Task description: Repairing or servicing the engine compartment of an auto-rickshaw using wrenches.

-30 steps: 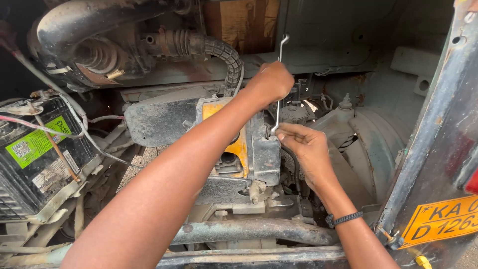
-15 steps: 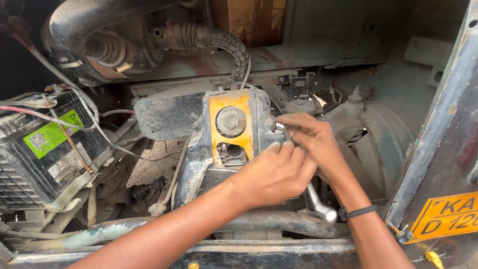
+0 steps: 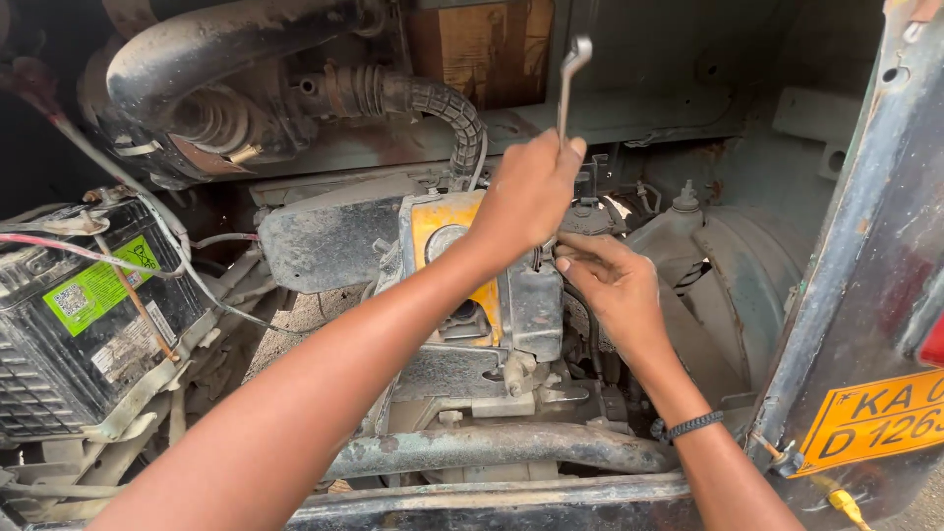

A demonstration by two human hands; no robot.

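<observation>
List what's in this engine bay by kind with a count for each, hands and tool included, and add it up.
Hands: 2, left hand and right hand
Spanner: 1, in the left hand
Battery: 1
Ribbed black hose: 1
Yellow-faced engine part: 1
Yellow plate: 1
Black wristband: 1
Total: 8

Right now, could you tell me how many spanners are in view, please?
1: a spanner held upright in the left hand, above the yellow-faced engine part. Others may lie hidden behind the arms.
</observation>
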